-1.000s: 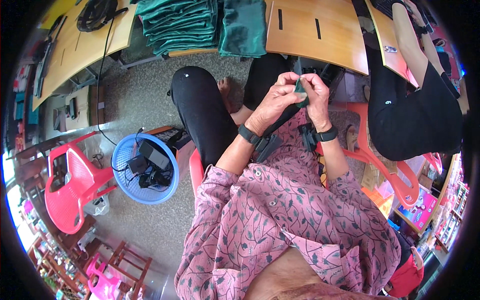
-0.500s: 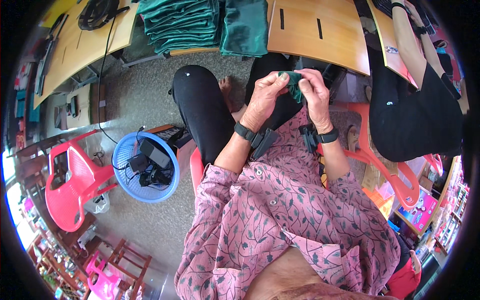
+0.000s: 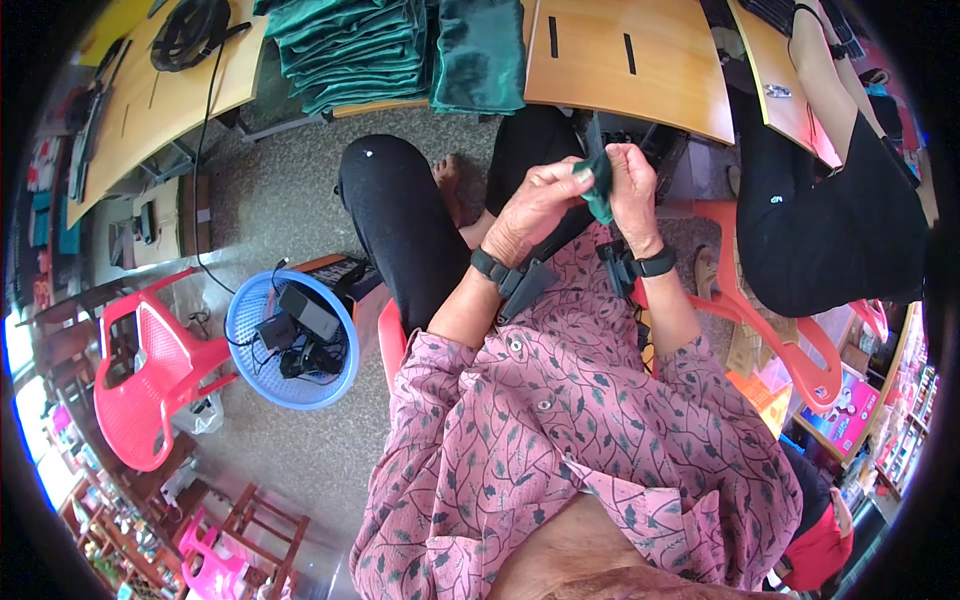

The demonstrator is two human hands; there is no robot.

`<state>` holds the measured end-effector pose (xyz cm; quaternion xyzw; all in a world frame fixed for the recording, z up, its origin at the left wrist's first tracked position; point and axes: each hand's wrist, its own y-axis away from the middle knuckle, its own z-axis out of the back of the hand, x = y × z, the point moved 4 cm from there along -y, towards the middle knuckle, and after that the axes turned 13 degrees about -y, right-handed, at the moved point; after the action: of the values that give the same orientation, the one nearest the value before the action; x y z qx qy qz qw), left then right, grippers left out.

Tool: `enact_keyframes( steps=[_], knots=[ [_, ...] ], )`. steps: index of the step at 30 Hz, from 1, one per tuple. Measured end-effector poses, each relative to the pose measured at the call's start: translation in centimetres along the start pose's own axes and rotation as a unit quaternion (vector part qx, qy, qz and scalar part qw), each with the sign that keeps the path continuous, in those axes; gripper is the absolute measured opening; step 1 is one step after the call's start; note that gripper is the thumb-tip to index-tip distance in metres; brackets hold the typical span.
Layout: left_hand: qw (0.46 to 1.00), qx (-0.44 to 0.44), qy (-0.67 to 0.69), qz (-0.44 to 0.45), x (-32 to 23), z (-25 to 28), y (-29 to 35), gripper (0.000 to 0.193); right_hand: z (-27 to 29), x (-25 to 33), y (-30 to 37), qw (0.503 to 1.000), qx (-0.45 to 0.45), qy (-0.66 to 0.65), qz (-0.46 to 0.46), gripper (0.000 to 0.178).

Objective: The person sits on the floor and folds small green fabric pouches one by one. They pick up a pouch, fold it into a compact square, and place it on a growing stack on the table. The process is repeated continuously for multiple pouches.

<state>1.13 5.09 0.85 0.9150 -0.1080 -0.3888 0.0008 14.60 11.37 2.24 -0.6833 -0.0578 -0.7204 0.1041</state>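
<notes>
Above my lap, a small piece of dark green cloth (image 3: 599, 196) is stretched between my two hands. My left hand (image 3: 541, 205) pinches its left side between thumb and fingers. On the other side my right hand (image 3: 632, 196) is closed round the cloth, its fingertips bunched near the top. A stack of folded green cloth (image 3: 345, 55) lies on the wooden table ahead, and beside it rests a flatter folded green piece (image 3: 480, 55). Both wrists carry black straps with small dark devices.
A blue basket (image 3: 350, 352) with chargers and cables stands on the floor at my left, near a pink plastic chair (image 3: 140, 400). Another person's arm (image 3: 822, 85) and dark-clad legs are at the right, by a second table. A black cable hangs down at left.
The green cloth has turned and now hangs lower between my hands. My left hand has shifted slightly right, and my right fingers have closed more tightly together. The view has tilted a little.
</notes>
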Motion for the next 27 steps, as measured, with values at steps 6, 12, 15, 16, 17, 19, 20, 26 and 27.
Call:
enact_keyframes(
  steps=[6,12,15,16,17,19,20,26,27],
  knots=[
    [0.997,-0.074,-0.016,0.015,0.3,1.5,-0.3,0.019,-0.3,-0.2,0.4,0.999,-0.036,0.017,0.008,0.032],
    [0.992,-0.110,-0.063,0.011,-0.1,1.9,-0.2,0.015,-0.3,0.4,0.6,1.000,-0.019,-0.011,-0.002,0.028],
    [0.985,-0.131,-0.112,-0.005,0.0,2.6,-0.2,0.012,-0.9,1.3,0.7,0.999,0.012,-0.034,-0.013,0.024],
    [0.983,-0.137,-0.125,-0.008,-0.3,2.6,-0.1,0.012,-1.2,1.8,0.8,0.999,0.024,-0.038,-0.013,0.023],
    [0.980,-0.143,-0.138,-0.012,-0.5,2.6,-0.1,0.011,-1.6,2.2,0.9,0.999,0.040,-0.025,-0.023,0.019],
    [0.981,-0.158,-0.114,-0.014,-0.4,2.7,-0.1,0.011,-1.5,1.7,0.7,0.999,0.043,-0.026,-0.008,0.017],
    [0.981,-0.166,-0.102,-0.015,-0.3,2.7,-0.1,0.011,-1.5,1.5,0.6,0.999,0.044,-0.026,0.000,0.016],
    [0.973,-0.213,-0.091,0.013,0.2,3.2,-0.1,0.008,-1.6,1.7,1.0,1.000,0.022,-0.013,0.007,0.016],
    [0.970,-0.222,-0.092,0.016,0.2,3.3,-0.2,0.008,-1.6,1.7,0.9,1.000,0.020,-0.020,0.008,0.016]
  ],
)
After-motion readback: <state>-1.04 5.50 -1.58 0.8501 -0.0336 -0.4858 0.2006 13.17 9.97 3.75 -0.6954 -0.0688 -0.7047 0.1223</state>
